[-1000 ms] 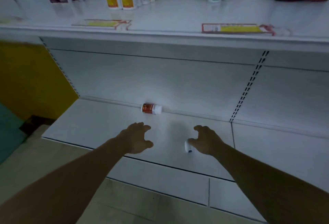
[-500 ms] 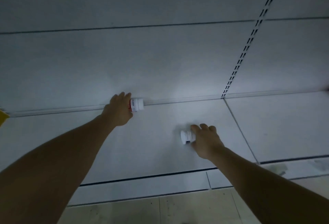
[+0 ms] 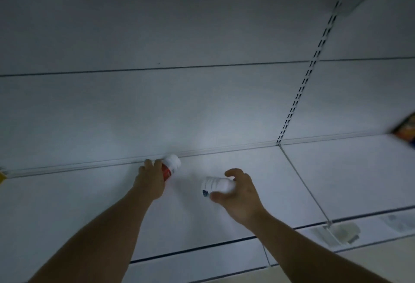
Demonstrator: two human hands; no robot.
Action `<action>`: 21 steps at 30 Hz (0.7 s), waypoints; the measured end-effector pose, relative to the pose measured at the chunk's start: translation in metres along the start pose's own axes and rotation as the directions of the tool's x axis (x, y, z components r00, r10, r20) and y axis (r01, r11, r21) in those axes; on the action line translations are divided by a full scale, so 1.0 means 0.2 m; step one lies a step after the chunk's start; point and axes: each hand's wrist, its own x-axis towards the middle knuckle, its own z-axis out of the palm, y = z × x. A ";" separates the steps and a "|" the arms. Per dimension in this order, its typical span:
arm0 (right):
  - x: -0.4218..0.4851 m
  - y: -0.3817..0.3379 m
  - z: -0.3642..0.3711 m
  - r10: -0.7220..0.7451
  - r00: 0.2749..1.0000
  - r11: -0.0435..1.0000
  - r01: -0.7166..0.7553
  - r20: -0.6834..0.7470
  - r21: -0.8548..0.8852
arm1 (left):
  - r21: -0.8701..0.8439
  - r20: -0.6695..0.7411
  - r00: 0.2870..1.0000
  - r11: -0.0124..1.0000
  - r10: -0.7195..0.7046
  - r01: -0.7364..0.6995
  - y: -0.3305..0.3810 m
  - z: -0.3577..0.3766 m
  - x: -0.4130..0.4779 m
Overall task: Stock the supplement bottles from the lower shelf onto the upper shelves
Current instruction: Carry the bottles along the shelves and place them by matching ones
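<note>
Head view looks down on a white lower shelf (image 3: 89,204) in dim light, with both bare forearms reaching in from the bottom edge. The left hand (image 3: 149,182) is near the shelf's back edge, its fingers curled round a red-labelled bottle (image 3: 170,167). That bottle is tilted, its white cap pointing up and to the right, close to the seam where the shelf meets the back panel (image 3: 157,107). Whether its base touches the shelf cannot be told, since the hand hides it.

The right hand (image 3: 241,199) is toward the middle of the shelf, to the right of the left hand and nearer the front edge. It grips a white bottle (image 3: 216,185) that lies roughly on its side, with fingers over the top and thumb beneath. The bottle's left end shows a small dark blue mark. The two bottles are apart, with bare shelf between them.

A slotted upright (image 3: 298,94) runs down the back panel to the shelf's back edge on the right. A blurred orange and blue package (image 3: 406,130) shows at the right edge of the view. A pale label holder (image 3: 341,233) sits at the front edge of the shelf, on the right.
</note>
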 end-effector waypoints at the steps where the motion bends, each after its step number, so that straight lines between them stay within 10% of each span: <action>1: -0.02 -0.03 0.00 -0.004 1.000 0.997 0.004 0.002 0.077 | -0.066 0.031 0.999 0.998 -0.019 0.021 0.00 0.00 -0.03; 4: -0.09 -0.14 -0.03 -0.013 1.000 0.965 0.010 0.011 0.262 | -0.485 0.115 0.992 0.869 -0.043 0.094 0.01 -0.05 -0.15; 7: -0.23 -0.28 -0.08 0.024 1.000 0.909 -0.019 -0.007 0.417 | -0.904 0.301 0.954 0.318 -0.003 0.286 0.05 -0.24 -0.40; 12: -0.55 -0.60 -0.16 0.013 0.993 0.809 0.059 -0.117 0.585 | -0.847 0.282 0.908 -0.364 0.309 0.386 0.03 -0.70 -0.86; 21: -0.98 -1.11 -0.42 -0.120 0.992 0.746 0.117 -0.040 0.656 | -0.908 0.000 0.935 -0.392 0.355 0.149 0.06 -1.27 -1.48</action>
